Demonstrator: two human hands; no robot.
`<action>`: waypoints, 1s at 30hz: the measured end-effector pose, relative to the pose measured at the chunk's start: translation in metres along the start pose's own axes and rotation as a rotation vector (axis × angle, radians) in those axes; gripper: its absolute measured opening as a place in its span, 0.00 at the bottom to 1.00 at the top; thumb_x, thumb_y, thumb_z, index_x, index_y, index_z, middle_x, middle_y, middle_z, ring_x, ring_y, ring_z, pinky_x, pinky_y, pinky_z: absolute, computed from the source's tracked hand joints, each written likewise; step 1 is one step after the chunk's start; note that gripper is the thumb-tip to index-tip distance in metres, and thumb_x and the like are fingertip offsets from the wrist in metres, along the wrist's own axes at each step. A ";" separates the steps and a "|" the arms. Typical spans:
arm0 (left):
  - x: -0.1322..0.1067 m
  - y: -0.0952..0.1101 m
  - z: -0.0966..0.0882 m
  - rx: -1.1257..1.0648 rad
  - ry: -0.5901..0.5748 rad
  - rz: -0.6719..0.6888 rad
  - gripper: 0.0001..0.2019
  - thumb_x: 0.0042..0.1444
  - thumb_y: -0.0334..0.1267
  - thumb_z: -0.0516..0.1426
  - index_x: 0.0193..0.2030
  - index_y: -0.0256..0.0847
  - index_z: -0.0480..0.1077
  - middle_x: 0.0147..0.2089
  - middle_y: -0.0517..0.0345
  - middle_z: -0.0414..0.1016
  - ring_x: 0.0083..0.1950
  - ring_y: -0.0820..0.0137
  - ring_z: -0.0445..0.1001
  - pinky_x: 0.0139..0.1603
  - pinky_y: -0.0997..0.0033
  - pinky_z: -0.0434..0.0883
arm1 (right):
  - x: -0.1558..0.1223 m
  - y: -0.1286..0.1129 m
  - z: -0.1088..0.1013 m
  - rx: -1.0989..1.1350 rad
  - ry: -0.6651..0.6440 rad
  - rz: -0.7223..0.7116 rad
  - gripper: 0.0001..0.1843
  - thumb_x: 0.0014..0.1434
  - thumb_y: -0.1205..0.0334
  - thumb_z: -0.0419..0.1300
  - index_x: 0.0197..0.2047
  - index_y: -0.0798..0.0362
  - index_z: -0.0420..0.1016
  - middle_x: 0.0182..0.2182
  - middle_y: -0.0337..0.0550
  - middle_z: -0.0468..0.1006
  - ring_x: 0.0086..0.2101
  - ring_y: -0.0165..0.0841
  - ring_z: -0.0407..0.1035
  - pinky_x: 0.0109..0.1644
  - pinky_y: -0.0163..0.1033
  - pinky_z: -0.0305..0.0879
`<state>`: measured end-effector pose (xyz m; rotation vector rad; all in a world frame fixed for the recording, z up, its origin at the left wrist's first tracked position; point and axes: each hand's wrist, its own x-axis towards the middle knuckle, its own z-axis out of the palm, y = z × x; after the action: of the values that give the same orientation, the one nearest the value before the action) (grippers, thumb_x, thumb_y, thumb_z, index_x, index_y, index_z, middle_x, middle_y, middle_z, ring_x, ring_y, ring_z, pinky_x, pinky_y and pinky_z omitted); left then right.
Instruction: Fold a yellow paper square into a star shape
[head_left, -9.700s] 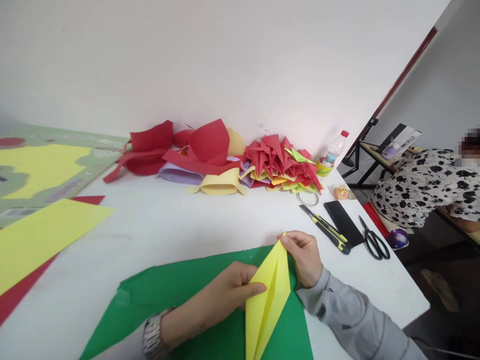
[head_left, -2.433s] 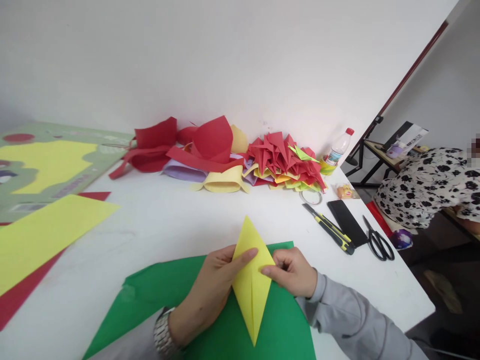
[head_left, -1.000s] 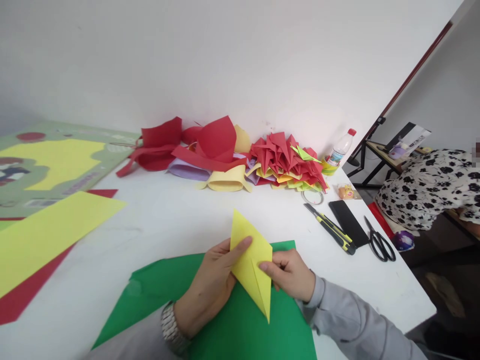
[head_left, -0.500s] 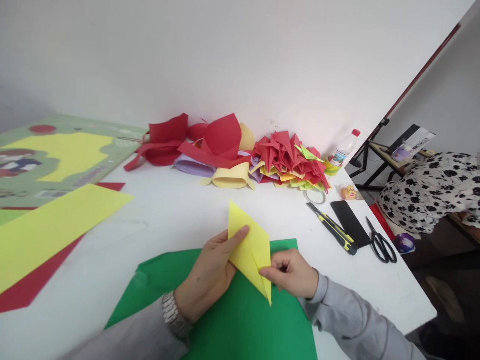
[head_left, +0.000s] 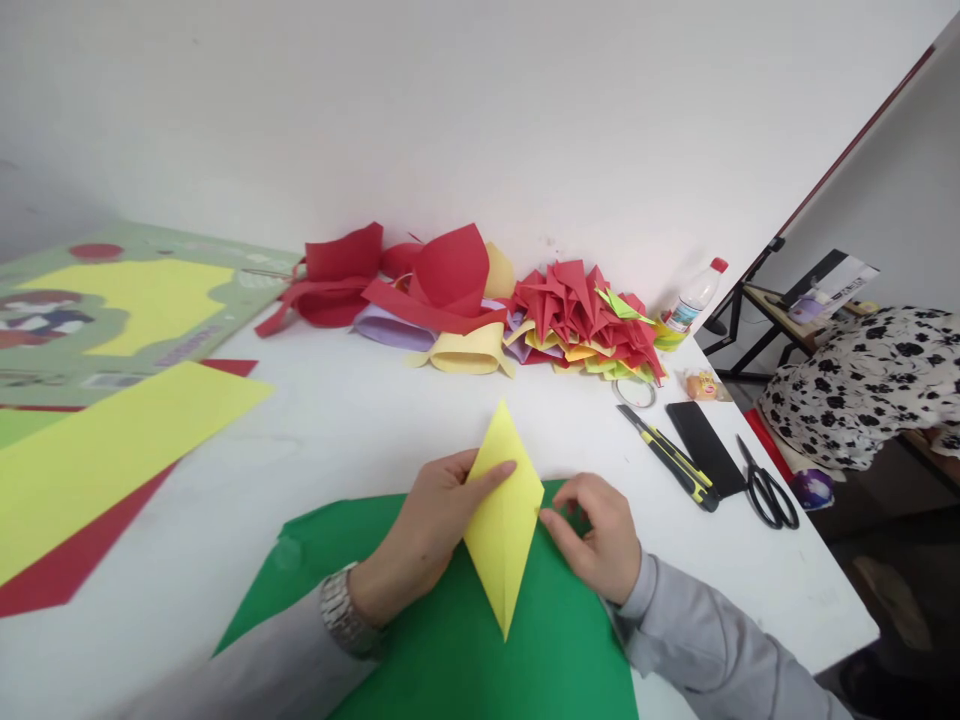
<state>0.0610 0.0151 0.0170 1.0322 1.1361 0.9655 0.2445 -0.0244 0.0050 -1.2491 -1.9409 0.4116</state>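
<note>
A folded yellow paper, diamond-shaped with a crease down its lower half, stands upright over a green sheet. My left hand is closed on its left side, thumb across the front and the other fingers behind. On the paper's right side is my right hand, thumb and forefinger bent with a gap between them. The thumb tip is close to the right edge; whether it touches, I cannot tell.
Red folded paper pieces lie along the wall beside red paper shapes and a bottle. To the right are a utility knife, black strip and scissors. Yellow sheets lie left. A person in patterned clothing is beyond.
The yellow paper has turned to a more symmetrical diamond with its lower point down, and the small flap no longer shows. My right hand's pinch on the lower right edge has loosened.
</note>
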 end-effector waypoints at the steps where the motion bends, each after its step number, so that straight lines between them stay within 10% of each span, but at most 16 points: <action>1: 0.000 -0.003 0.001 0.070 -0.012 0.032 0.18 0.45 0.53 0.64 0.29 0.37 0.75 0.26 0.52 0.79 0.24 0.63 0.74 0.22 0.67 0.70 | 0.000 0.001 0.000 -0.051 0.019 -0.071 0.10 0.64 0.56 0.57 0.36 0.53 0.72 0.31 0.45 0.75 0.34 0.35 0.69 0.39 0.40 0.66; 5: 0.007 -0.012 -0.003 0.370 -0.026 0.230 0.13 0.49 0.48 0.60 0.31 0.39 0.76 0.29 0.52 0.79 0.33 0.56 0.76 0.36 0.57 0.74 | 0.000 0.006 0.004 -0.178 -0.118 -0.246 0.14 0.64 0.56 0.58 0.50 0.54 0.72 0.49 0.54 0.75 0.50 0.42 0.68 0.52 0.49 0.67; 9: 0.019 -0.017 -0.017 0.596 0.040 0.469 0.24 0.49 0.43 0.60 0.53 0.35 0.71 0.58 0.39 0.74 0.63 0.43 0.64 0.65 0.38 0.56 | -0.001 0.011 0.007 -0.261 -0.206 -0.276 0.15 0.64 0.57 0.59 0.51 0.55 0.74 0.53 0.54 0.74 0.55 0.44 0.66 0.56 0.52 0.66; 14: 0.027 -0.029 -0.030 1.344 -0.178 1.029 0.19 0.66 0.31 0.45 0.60 0.39 0.66 0.68 0.44 0.63 0.72 0.54 0.55 0.69 0.45 0.54 | -0.003 0.014 0.008 -0.330 -0.272 -0.262 0.17 0.65 0.56 0.58 0.54 0.54 0.74 0.55 0.51 0.75 0.59 0.45 0.64 0.60 0.54 0.63; 30: 0.019 -0.022 -0.032 1.504 -0.440 0.839 0.43 0.58 0.68 0.47 0.69 0.36 0.55 0.73 0.37 0.51 0.74 0.49 0.45 0.70 0.48 0.49 | -0.012 -0.003 0.000 -0.366 -0.475 -0.147 0.48 0.51 0.35 0.63 0.64 0.61 0.62 0.64 0.62 0.63 0.65 0.53 0.52 0.67 0.65 0.46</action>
<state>0.0339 0.0326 -0.0122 2.9151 0.9336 0.2460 0.2455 -0.0361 0.0020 -1.3035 -2.5863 0.3038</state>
